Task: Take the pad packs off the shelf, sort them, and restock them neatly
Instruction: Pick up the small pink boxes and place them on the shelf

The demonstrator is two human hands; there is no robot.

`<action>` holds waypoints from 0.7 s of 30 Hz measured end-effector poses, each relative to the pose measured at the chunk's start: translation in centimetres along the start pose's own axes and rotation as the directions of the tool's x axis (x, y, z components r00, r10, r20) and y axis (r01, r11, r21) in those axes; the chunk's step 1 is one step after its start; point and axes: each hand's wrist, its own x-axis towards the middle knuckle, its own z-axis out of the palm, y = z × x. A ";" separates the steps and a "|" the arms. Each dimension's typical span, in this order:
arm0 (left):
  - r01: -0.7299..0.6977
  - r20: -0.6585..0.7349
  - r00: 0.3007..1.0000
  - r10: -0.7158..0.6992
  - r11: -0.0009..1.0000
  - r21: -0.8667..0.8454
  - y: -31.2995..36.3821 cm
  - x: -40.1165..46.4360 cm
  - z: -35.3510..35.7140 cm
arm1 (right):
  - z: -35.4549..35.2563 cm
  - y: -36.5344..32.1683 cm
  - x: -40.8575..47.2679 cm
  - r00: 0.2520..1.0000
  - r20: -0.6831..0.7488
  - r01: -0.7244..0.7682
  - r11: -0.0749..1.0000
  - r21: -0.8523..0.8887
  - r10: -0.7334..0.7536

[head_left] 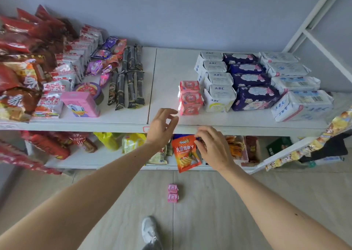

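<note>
Pad packs sit in rows on the right half of the white upper shelf (167, 74): a short row of pink packs (190, 100) nearest the middle, then white ABC packs (219, 89), dark blue packs (251, 87), and larger white-and-blue ABC packs (297, 91) at the far right, each row running front to back and touching its neighbour. Two more small pink packs (173, 193) lie on the tiled floor (209, 211) below you, one just behind the other. Your left hand (162, 127) hovers at the shelf's front edge just beside the pink row, fingers loosely spread and gripping nothing. Your right hand (213, 145) is lower, in front of the shelf lip, fingers bent near the top of an orange chip bag (185, 153) that stands at the lower shelf; whether the fingertips actually touch the bag is hard to tell. On the left half of the upper shelf you have red snack bags (24, 49), dark wafer sticks (129, 82) and a pink Donald Duck box (82, 104). Your white shoe (150, 230) shows at the bottom.
</note>
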 end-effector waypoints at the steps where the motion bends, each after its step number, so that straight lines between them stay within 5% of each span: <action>1: 0.012 -0.027 1.000 -0.013 1.000 -0.007 0.0 -1.3 0.4 | 0.3 0.2 -1.1 1.000 -0.006 -0.001 1.000 0.031 0.001; 6: 0.137 -0.160 0.975 -0.151 0.986 -0.097 -1.7 -9.3 3.9 | 2.5 1.4 -8.3 0.997 0.073 -0.030 0.988 0.149 0.019; 13: 0.320 -0.026 0.947 -0.321 0.947 -0.027 -9.8 -17.9 9.3 | 9.3 2.6 -16.7 0.959 0.267 -0.146 0.972 0.183 0.094; 21: 0.434 0.095 0.889 -0.448 0.890 0.138 -28.5 -25.7 17.2 | 27.3 6.3 -27.2 0.888 0.390 -0.336 0.923 0.187 0.244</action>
